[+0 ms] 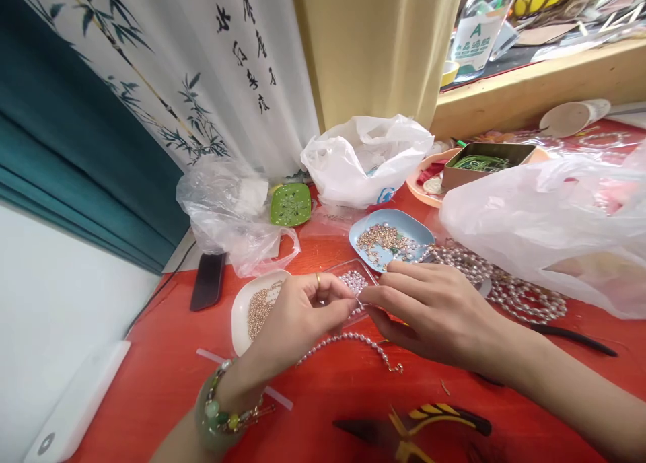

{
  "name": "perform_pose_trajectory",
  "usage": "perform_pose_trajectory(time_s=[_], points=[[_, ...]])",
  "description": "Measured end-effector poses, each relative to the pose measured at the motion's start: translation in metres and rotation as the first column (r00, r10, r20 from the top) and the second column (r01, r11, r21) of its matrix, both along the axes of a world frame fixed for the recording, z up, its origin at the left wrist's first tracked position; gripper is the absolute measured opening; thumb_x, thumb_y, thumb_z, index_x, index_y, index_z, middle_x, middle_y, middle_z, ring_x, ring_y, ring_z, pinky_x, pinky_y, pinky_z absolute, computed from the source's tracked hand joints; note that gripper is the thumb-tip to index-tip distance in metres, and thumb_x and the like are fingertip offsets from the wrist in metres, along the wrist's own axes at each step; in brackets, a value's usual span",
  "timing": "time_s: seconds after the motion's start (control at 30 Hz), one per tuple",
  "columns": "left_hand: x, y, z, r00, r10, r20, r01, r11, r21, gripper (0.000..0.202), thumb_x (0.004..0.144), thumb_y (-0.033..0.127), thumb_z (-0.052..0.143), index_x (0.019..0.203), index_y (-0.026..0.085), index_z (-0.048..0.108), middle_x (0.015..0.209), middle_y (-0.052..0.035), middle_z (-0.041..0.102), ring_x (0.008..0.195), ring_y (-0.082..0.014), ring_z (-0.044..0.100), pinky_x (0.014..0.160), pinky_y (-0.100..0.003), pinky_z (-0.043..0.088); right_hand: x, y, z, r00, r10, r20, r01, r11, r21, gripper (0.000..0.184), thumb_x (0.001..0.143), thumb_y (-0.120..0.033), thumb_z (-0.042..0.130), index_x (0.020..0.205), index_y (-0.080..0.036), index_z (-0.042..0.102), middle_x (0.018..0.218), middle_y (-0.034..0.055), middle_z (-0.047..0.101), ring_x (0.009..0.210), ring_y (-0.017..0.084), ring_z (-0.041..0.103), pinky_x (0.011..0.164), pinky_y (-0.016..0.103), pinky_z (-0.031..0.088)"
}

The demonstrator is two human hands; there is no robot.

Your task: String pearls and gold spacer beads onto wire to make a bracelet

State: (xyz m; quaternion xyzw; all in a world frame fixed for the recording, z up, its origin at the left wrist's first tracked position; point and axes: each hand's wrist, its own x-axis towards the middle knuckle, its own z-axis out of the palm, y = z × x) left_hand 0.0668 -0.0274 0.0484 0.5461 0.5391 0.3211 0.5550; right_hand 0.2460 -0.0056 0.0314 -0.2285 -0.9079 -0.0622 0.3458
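My left hand (305, 311) and my right hand (437, 311) meet above the red table (171, 389), fingertips close together. Each pinches between thumb and fingers at a tiny pale piece, too small to name. Under them is a clear box of pinkish pearl beads (353, 280), partly hidden. A pearl bead strand (356, 336) curves across the table just below the hands. Left of my left hand, a cream dish (239, 315) contains small gold beads (260, 308). Beyond my right hand stands a blue dish (371, 221) with gold and coloured beads.
Yellow-and-black pliers (449, 412) lie near the front. Long bead strands (525, 298) and a large plastic bag (545, 234) are at right. Behind are a green dish (290, 205), another white bag (363, 160) and a tin of green cord (477, 163). A phone (208, 281) lies left.
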Motion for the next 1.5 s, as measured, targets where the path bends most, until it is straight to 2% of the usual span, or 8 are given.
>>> perform_pose_trajectory(time_s=[0.37, 0.8, 0.9, 1.0, 1.13, 1.27, 1.5], points=[[-0.002, -0.001, 0.001, 0.998, -0.03, -0.048, 0.032, 0.999, 0.027, 0.006, 0.07, 0.019, 0.056, 0.068, 0.014, 0.057, 0.051, 0.0038, 0.051, 0.045, -0.0061, 0.045, 0.044, -0.018, 0.036, -0.001, -0.001, -0.003, 0.994, -0.091, -0.057, 0.092, 0.996, 0.02, 0.02, 0.076, -0.01, 0.045, 0.063, -0.019, 0.057, 0.044, -0.0053, 0.048, 0.041, 0.009, 0.04, 0.042, 0.022, 0.028], [-0.002, -0.003, 0.007, 0.995, -0.034, -0.094, 0.037, 0.999, 0.029, 0.011, 0.071, 0.023, 0.056, 0.067, 0.013, 0.055, 0.053, 0.0031, 0.051, 0.042, -0.0047, 0.043, 0.041, -0.017, 0.034, -0.001, -0.001, -0.005, 0.989, -0.099, -0.108, 0.096, 0.995, -0.037, 0.017, 0.071, -0.008, 0.044, 0.061, -0.017, 0.054, 0.045, -0.0047, 0.049, 0.04, 0.009, 0.041, 0.042, 0.022, 0.03], [-0.001, -0.003, 0.005, 0.991, -0.067, -0.12, 0.07, 0.997, 0.022, 0.016, 0.072, 0.029, 0.058, 0.077, 0.014, 0.058, 0.047, 0.0059, 0.045, 0.041, -0.0054, 0.04, 0.041, -0.018, 0.031, 0.0, -0.002, -0.005, 0.991, -0.083, -0.105, 0.079, 0.996, -0.046, 0.017, 0.073, -0.008, 0.043, 0.063, -0.017, 0.054, 0.045, -0.0048, 0.049, 0.041, 0.008, 0.041, 0.042, 0.021, 0.031], [0.0, -0.003, 0.003, 0.988, -0.057, -0.145, 0.062, 0.998, 0.027, 0.028, 0.069, 0.038, 0.062, 0.084, 0.015, 0.061, 0.042, 0.009, 0.036, 0.038, -0.0049, 0.031, 0.038, -0.018, 0.022, 0.0, -0.003, -0.005, 0.994, -0.056, -0.098, 0.052, 0.998, -0.047, 0.017, 0.075, -0.008, 0.044, 0.066, -0.017, 0.055, 0.048, -0.0043, 0.051, 0.042, 0.009, 0.042, 0.042, 0.021, 0.03], [0.002, -0.004, -0.003, 0.984, -0.021, -0.179, 0.035, 0.997, 0.076, 0.028, 0.069, 0.041, 0.061, 0.077, 0.014, 0.065, 0.041, 0.0086, 0.033, 0.038, -0.0046, 0.025, 0.038, -0.019, 0.018, -0.002, -0.004, -0.004, 0.994, -0.043, -0.101, 0.039, 0.998, -0.043, 0.017, 0.076, -0.008, 0.044, 0.066, -0.016, 0.056, 0.048, -0.0028, 0.051, 0.044, 0.01, 0.042, 0.042, 0.022, 0.03], [0.002, -0.008, -0.006, 0.974, 0.008, -0.225, 0.03, 0.986, 0.164, 0.021, 0.072, 0.034, 0.059, 0.074, 0.014, 0.065, 0.042, 0.0089, 0.029, 0.039, -0.0046, 0.023, 0.037, -0.019, 0.018, -0.003, -0.004, -0.004, 0.994, -0.033, -0.101, 0.032, 0.999, -0.013, 0.015, 0.076, -0.008, 0.045, 0.068, -0.015, 0.057, 0.049, -0.0026, 0.05, 0.045, 0.01, 0.041, 0.043, 0.022, 0.03], [0.005, -0.015, -0.01, 0.933, 0.061, -0.355, 0.112, 0.888, 0.445, 0.011, 0.077, 0.022, 0.053, 0.074, 0.015, 0.061, 0.042, 0.0099, 0.028, 0.038, -0.0045, 0.022, 0.037, -0.018, 0.022, -0.004, -0.006, -0.006, 0.995, -0.053, -0.087, 0.056, 0.998, 0.027, 0.02, 0.077, -0.006, 0.044, 0.065, -0.017, 0.055, 0.048, -0.0033, 0.047, 0.045, 0.01, 0.039, 0.043, 0.022, 0.028]])
